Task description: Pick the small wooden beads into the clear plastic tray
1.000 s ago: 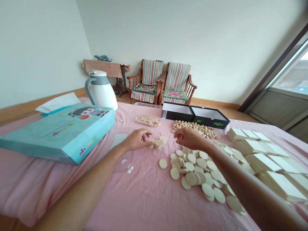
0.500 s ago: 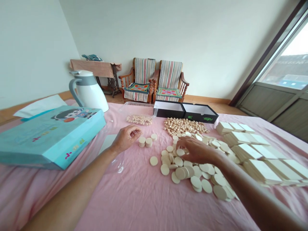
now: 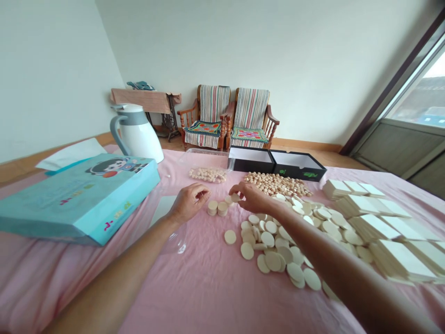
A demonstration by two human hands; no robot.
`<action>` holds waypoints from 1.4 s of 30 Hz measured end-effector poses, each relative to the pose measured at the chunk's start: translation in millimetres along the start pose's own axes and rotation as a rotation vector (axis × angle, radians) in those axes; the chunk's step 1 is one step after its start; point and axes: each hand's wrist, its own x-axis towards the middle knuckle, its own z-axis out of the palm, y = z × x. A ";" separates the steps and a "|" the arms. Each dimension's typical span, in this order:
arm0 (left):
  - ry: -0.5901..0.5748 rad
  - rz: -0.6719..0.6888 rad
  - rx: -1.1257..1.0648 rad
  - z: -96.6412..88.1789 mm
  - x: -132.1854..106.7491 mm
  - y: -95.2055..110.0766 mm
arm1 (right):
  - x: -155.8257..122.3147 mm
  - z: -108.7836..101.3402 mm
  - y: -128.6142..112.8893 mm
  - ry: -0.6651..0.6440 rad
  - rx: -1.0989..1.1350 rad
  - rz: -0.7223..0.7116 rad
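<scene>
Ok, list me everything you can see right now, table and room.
short disc stacks: about three, cream, between the hands
pinched disc: one, cream, in right fingertips by the stacks
loose discs: many, cream, heap right of centre
beads: heap, tan, before the black boxes
clear tray: one, holds more beads, far centre
black boxes: two, black, far centre
tile stacks: several, cream, right edge
blue box: one, left
jug: one, white, far left
armchairs: two, striped, back wall
cloth: one, pink, covers table
left hand: curled, left of stacks
right hand: pinching the disc
</scene>
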 end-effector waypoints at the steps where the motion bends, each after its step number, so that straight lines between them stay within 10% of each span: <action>1: 0.000 -0.002 0.001 0.6 -0.1 -0.9 | 3.3 1.9 -0.3 -0.015 -0.008 -0.017; 20: -0.024 0.002 -0.010 4.2 -1.1 -1.8 | -0.3 -11.6 10.2 0.001 0.009 0.045; 29: 0.014 0.036 0.001 5.6 -1.5 -6.3 | 7.0 16.0 0.6 0.027 0.007 -0.086; 42: -0.001 0.010 0.034 3.4 -0.6 -4.0 | 9.8 21.5 -5.2 0.073 -0.025 0.091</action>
